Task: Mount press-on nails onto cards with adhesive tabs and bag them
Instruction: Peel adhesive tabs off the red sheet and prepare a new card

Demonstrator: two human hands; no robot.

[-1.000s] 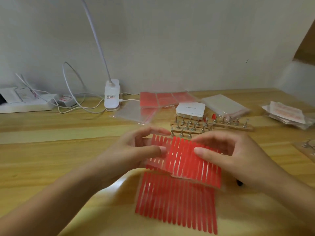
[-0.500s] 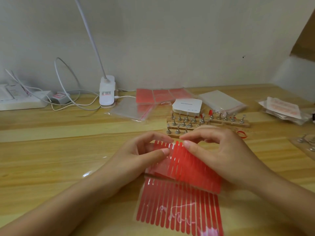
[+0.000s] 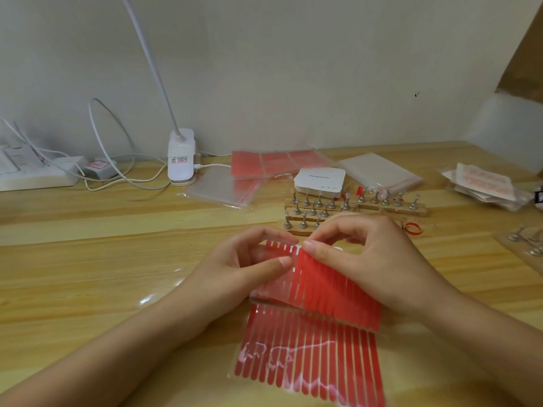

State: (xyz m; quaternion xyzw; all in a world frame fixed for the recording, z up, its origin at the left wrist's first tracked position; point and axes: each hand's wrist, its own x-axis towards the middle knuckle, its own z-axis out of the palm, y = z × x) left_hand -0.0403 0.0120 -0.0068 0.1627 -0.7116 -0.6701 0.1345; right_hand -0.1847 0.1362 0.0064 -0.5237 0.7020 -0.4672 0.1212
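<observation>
With the upper sheet of red adhesive strips (image 3: 320, 286) pinched low over the bench (image 3: 88, 274) by the left hand (image 3: 244, 268), one strip is best lifted slowly at its top end, gripped between the right hand (image 3: 361, 254) fingertips, so neighbouring strips stay seated.

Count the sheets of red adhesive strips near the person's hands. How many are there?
2. One sheet is lifted, held by the left hand and right hand; the other sheet lies on the table below it. More may be hidden underneath.
</observation>
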